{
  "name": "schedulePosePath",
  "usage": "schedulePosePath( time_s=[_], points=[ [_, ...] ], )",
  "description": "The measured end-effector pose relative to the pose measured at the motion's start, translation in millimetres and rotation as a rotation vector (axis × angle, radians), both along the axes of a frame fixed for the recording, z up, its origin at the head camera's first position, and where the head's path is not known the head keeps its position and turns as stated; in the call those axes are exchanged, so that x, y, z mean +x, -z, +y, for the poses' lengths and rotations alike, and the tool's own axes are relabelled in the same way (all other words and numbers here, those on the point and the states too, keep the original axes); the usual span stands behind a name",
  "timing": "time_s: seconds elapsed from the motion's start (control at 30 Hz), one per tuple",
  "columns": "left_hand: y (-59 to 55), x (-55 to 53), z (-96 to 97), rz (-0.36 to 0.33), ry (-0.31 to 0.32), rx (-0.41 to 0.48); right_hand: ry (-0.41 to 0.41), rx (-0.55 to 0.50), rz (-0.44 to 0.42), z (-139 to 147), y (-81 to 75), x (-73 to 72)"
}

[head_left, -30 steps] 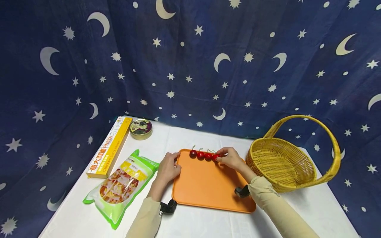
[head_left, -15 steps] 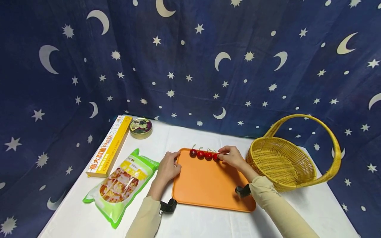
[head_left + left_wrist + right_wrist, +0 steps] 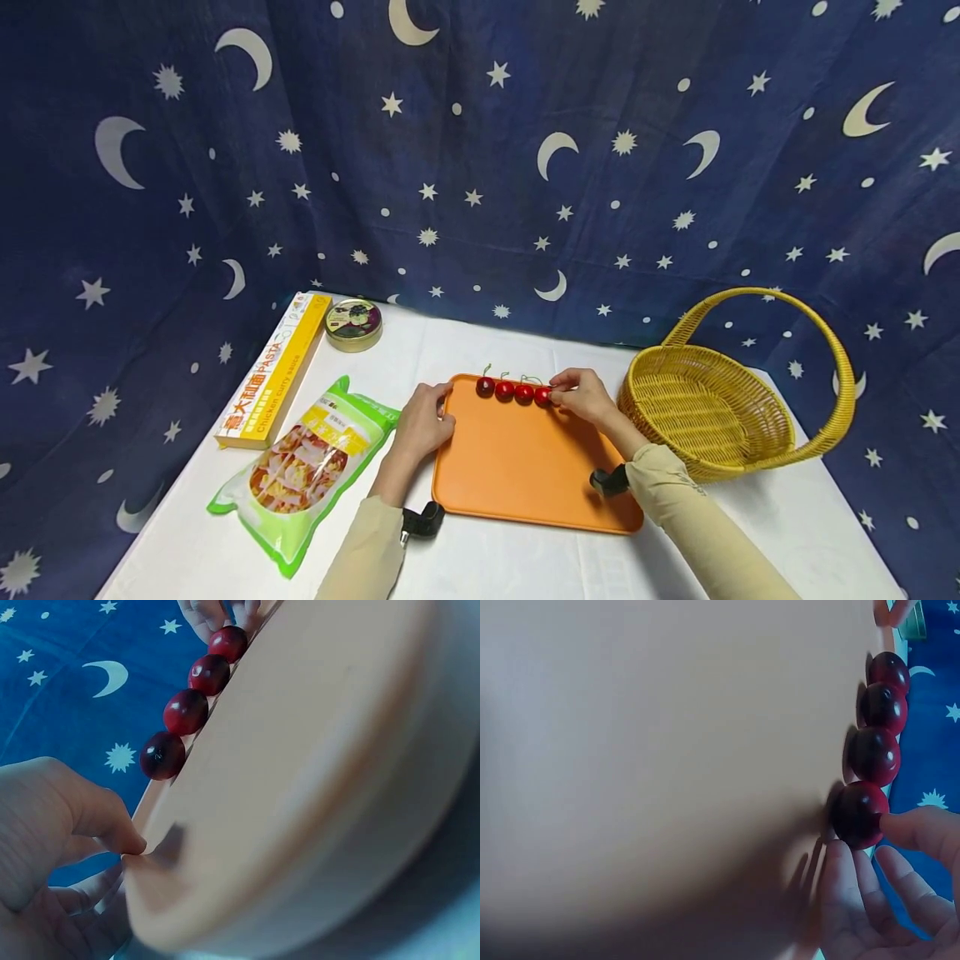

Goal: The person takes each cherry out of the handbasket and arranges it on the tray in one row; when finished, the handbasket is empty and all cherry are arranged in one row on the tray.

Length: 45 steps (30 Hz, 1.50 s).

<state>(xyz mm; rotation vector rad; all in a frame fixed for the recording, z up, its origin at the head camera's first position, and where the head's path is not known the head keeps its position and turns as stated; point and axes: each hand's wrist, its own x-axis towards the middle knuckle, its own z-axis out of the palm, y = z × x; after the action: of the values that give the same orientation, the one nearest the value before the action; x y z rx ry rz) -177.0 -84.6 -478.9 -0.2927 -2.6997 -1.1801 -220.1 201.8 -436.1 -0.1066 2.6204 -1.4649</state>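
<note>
Lying along the table's left edge: a yellow pasta box, with a round tin at its far end and a green snack bag toward the near left corner.

Left hand rests at the far left corner of the orange tray; fingers curled, thumb and fingertips pinching the tray's rim, as the left wrist view shows. Judged: it steadies the tray so the round fruit does not roll.

Four cherries sit in a straight row along the tray's far edge, each touching the next, tucked against the raised rim. Dark red, glossy, with thin green stems pointing away toward the backdrop.

Right hand is at the right end of the row; fingertips pinch the rightmost cherry, thumb on one side, a finger on the other. The cherry is down on the tray surface, not lifted. Judged: the pinch nudges it snug into line.

Yellow woven basket with an arched handle stands just beside the tray, near the table's right edge. Star-and-moon curtain behind.
</note>
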Motion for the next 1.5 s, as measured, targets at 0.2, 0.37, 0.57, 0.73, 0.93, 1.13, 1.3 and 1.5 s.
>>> schedulePosePath(
  time_s=[0.2, 0.37, 0.57, 0.73, 0.93, 1.13, 1.3, 1.5],
  points=[
    [0.5, -0.7, 0.2, 0.01, -0.002, 0.001, -0.009, 0.001, 0.008, 2.6, -5.3, -0.9],
    [0.7, -0.3, 0.2, 0.009, -0.003, -0.002, -0.007, 0.051, 0.051, 15.4, -22.7, -6.3],
    [1.2, 0.1, -1.6, -0.01, -0.005, -0.01, -0.018, 0.102, 0.081, 37.1, -50.6, -8.1],
    [2.8, 0.1, -3.0, 0.005, -0.008, -0.019, -0.024, 0.132, 0.113, 60.5, -67.6, -5.3],
    [1.4, 0.0, -3.1, 0.006, -0.008, -0.012, 0.016, 0.043, 0.003, 94.0, -80.0, -4.2],
    [-0.6, 0.5, -2.8, -0.012, -0.001, -0.004, -0.007, 0.068, -0.11, 125.7, -80.6, -7.4],
    [0.5, -0.6, -1.2, -0.018, -0.002, -0.002, -0.112, 0.071, -0.231, 143.7, -76.9, -9.5],
    [1.6, -0.5, 1.1, 0.002, 0.004, 0.003, -0.217, 0.144, -0.433, 157.7, -71.0, -5.2]
  ],
)
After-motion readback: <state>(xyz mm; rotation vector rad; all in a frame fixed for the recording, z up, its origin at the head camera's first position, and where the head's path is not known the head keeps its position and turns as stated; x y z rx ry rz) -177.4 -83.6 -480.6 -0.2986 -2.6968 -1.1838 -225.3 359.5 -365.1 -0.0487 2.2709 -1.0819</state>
